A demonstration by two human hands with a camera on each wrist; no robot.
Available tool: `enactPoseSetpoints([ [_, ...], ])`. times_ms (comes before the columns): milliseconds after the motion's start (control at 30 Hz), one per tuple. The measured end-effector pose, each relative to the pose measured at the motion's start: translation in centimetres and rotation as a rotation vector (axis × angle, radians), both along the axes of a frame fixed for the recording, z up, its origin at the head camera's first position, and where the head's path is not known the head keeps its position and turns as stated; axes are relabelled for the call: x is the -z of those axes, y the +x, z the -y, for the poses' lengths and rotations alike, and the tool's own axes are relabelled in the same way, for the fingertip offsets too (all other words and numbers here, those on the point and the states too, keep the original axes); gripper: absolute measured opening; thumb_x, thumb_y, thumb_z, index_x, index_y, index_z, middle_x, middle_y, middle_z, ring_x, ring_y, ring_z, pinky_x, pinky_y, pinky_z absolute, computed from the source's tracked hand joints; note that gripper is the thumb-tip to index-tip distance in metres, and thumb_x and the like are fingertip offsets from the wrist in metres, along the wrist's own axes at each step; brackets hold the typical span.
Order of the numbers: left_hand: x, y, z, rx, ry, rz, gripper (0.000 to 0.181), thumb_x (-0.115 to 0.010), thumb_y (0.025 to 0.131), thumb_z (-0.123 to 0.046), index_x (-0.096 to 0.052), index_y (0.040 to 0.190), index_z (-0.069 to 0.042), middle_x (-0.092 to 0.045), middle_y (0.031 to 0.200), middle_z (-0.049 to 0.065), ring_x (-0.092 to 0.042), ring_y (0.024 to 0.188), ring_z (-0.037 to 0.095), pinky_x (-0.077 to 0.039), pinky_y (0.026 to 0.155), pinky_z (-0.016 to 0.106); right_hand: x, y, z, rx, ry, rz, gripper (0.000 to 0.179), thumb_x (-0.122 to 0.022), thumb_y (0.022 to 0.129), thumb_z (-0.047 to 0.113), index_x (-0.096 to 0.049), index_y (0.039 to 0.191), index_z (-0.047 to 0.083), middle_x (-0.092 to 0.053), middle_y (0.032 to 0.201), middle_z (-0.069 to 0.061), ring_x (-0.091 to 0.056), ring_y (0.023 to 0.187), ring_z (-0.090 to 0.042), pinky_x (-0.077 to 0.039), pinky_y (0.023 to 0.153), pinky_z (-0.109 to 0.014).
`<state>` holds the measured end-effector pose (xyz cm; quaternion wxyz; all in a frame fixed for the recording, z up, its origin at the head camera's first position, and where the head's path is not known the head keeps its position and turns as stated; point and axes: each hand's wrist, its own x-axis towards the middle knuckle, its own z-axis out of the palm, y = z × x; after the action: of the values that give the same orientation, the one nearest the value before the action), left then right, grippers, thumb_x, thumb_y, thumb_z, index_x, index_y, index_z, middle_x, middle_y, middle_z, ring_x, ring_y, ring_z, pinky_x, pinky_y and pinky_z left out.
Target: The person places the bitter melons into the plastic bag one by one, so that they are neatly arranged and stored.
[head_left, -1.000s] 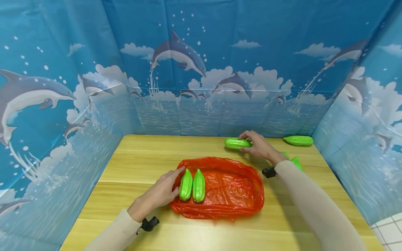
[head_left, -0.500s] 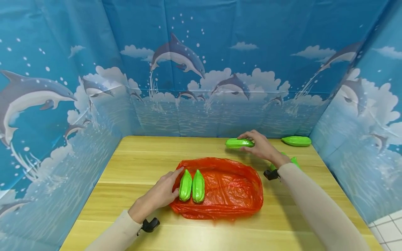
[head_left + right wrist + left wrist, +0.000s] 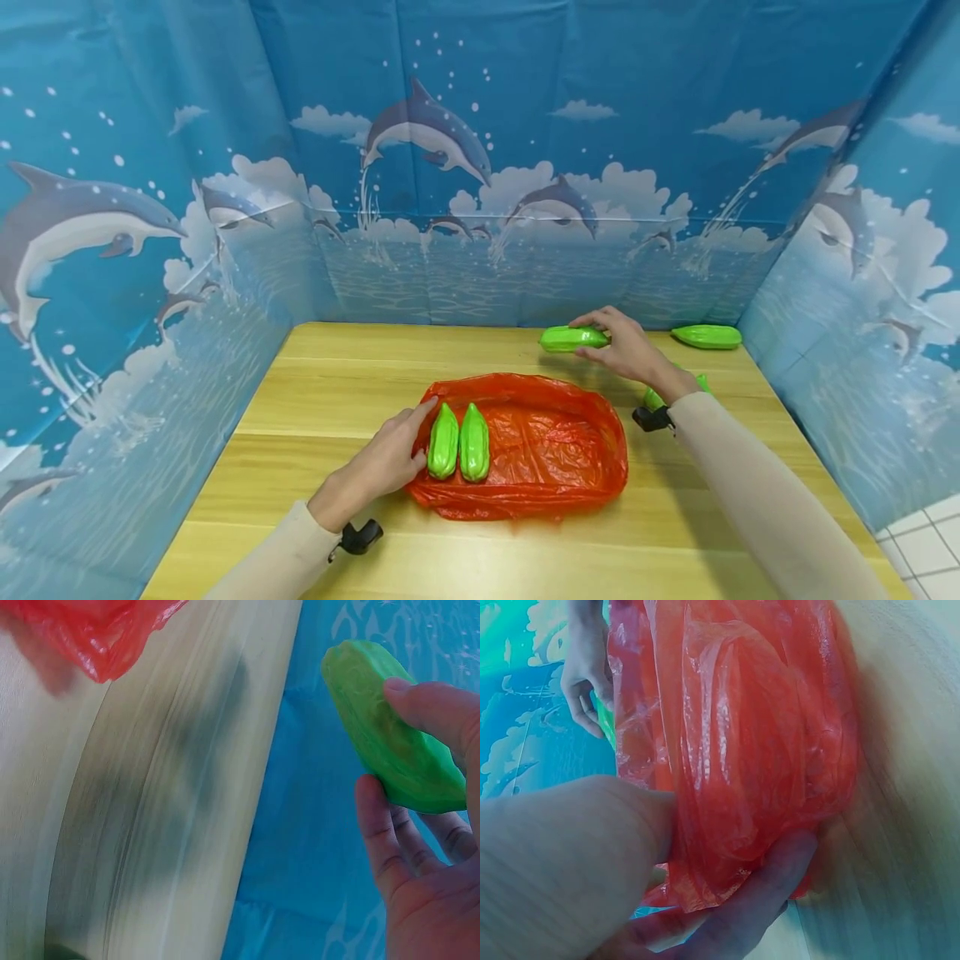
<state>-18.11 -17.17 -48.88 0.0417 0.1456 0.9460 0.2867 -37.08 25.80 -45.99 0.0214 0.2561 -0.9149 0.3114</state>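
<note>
My right hand (image 3: 622, 346) holds a green, ridged, papaya-shaped fruit (image 3: 572, 338) over the table's back edge. In the right wrist view, thumb and fingers grip this fruit (image 3: 394, 735) from opposite sides, its blunt end sticking out. A red plastic bag (image 3: 525, 502) lies spread open as an oval at mid-table. Inside, at its left end, two similar fruits (image 3: 444, 443) lie side by side, pointed ends toward the back. My left hand (image 3: 382, 450) grips the bag's left rim; the left wrist view has thumb and fingers around the bunched plastic (image 3: 727, 750).
Another green fruit (image 3: 707, 337) lies at the back right corner of the wooden table (image 3: 322, 375). More green fruit (image 3: 652, 398) shows beneath the right wrist, partly hidden by the arm. A blue dolphin-print curtain (image 3: 480, 275) stands along the back and both sides.
My right hand and the fruit in it have moved slightly right and up. The left hand has stayed at the bag's rim, and the two fruits inside have not moved.
</note>
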Motion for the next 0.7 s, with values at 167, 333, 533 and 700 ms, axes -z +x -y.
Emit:
enactPoseSetpoints([
  [167,-0.1,-0.1,-0.1,-0.006,-0.005,0.003,0.084,-0.079,0.101,0.008,-0.044,0.177,-0.002,-0.066,0.160,0.029,-0.072,0.140,0.042,-0.067,0.113,0.057,-0.3,0.4,0.0,0.008,-0.010,-0.003,0.046,-0.088,0.107,0.025,-0.075,0.150,0.016,-0.067,0.143,-0.019,-0.066,0.135,-0.048,-0.058,0.113,-0.072],
  [333,0.0,-0.2,-0.2,0.000,-0.008,-0.006,0.083,-0.079,0.101,0.007,-0.044,0.176,0.001,-0.068,0.157,0.030,-0.074,0.136,0.041,-0.067,0.112,0.056,-0.6,0.9,0.2,0.010,-0.025,-0.040,0.045,-0.089,0.106,0.025,-0.076,0.148,0.017,-0.069,0.141,-0.017,-0.066,0.130,-0.043,-0.060,0.109,-0.069],
  [533,0.0,0.0,-0.3,-0.001,-0.011,-0.014,0.082,-0.081,0.100,0.007,-0.046,0.175,0.001,-0.069,0.154,0.029,-0.074,0.134,0.040,-0.067,0.112,0.057,-1.3,1.6,0.2,0.010,-0.032,-0.052,0.043,-0.088,0.107,0.027,-0.077,0.149,0.019,-0.069,0.143,-0.016,-0.066,0.126,-0.040,-0.061,0.103,-0.066],
  [700,0.0,0.0,-0.3,-0.003,-0.010,-0.006,0.083,-0.080,0.100,0.007,-0.045,0.176,0.001,-0.069,0.155,0.030,-0.074,0.132,0.040,-0.067,0.112,0.057,-2.0,2.4,0.1,0.012,-0.061,-0.049,0.042,-0.087,0.108,0.027,-0.078,0.149,0.020,-0.068,0.142,-0.017,-0.068,0.129,-0.042,-0.063,0.109,-0.072],
])
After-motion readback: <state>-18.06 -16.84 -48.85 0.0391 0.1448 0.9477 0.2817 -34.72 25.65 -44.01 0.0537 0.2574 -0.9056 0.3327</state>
